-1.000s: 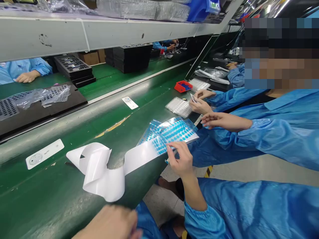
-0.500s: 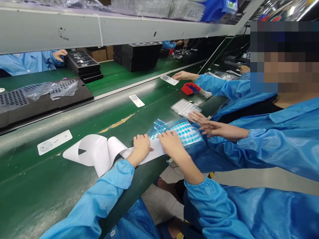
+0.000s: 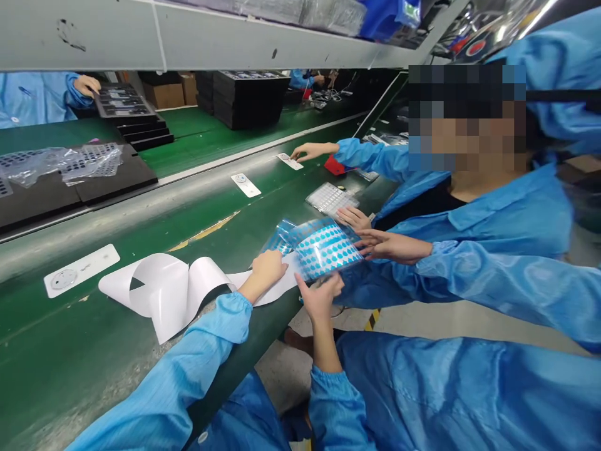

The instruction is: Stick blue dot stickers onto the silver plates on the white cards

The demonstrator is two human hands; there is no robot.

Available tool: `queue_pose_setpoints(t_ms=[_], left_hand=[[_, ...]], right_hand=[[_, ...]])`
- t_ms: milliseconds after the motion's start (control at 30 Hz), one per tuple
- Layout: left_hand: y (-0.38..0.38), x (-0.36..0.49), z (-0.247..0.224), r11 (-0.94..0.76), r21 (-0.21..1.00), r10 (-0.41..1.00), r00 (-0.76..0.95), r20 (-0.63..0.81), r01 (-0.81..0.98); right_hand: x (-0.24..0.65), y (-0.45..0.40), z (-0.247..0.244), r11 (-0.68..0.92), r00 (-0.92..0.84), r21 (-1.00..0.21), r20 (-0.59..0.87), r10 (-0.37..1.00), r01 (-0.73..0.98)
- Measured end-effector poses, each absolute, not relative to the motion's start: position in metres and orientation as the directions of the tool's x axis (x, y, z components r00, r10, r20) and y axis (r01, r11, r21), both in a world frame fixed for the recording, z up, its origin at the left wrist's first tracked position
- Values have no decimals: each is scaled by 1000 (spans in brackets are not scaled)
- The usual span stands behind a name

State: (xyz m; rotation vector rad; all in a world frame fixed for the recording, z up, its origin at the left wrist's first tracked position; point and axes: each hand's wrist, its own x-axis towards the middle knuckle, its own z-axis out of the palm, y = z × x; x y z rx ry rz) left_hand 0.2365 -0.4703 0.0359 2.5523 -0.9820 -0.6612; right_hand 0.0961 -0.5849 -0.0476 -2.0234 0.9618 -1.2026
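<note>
A long white paper strip (image 3: 162, 291) lies curled and twisted along the belt's near edge. My left hand (image 3: 268, 270) is closed on its right part, fingers bent, beside crumpled blue-dotted clear film (image 3: 280, 238). My right hand (image 3: 322, 297) is at the lower edge of a sheet of blue round stickers (image 3: 323, 250) in clear plastic, thumb to the left and fingers curled; its exact hold is partly hidden. That sheet is raised and slightly blurred. A co-worker's hand (image 3: 394, 245) touches its right side.
Flat white cards with round discs (image 3: 82, 270) lie on the green belt (image 3: 154, 228). Another co-worker hand rests by a clear tray (image 3: 331, 199); a further hand touches the farthest card. Black trays (image 3: 136, 119) and foam stand across the belt. A grey shelf beam (image 3: 211, 41) hangs above.
My right hand has dropped from on top of the sticker sheet to its lower edge, and the sheet has risen. My left hand stays on the strip. The whole view has shifted.
</note>
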Motion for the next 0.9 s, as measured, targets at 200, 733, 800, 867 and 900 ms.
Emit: queue_pose_setpoints(t_ms=[200,733,800,867,900], left_hand=[[-462,241,53,-697,446,-708,637,-305,-561],[-410,245,74,-725,318,-671,523,-525,-611],[-409,241,69,-721,323,-676,521,-521,-612],[-397,243,68,-704,347,-699,521,-490,-619],[-389,245,69,-691,365,-716,524,-462,-623]], right_hand=[[124,-613,-22,-382,367,-907,298,-881,-180],[114,-627,31,-235,542,-972,183,-820,-27],[102,-617,40,-343,579,-939,262,-772,-32],[92,-601,46,-440,622,-898,329,-710,-27],[90,-590,49,-471,642,-882,352,-681,-16]])
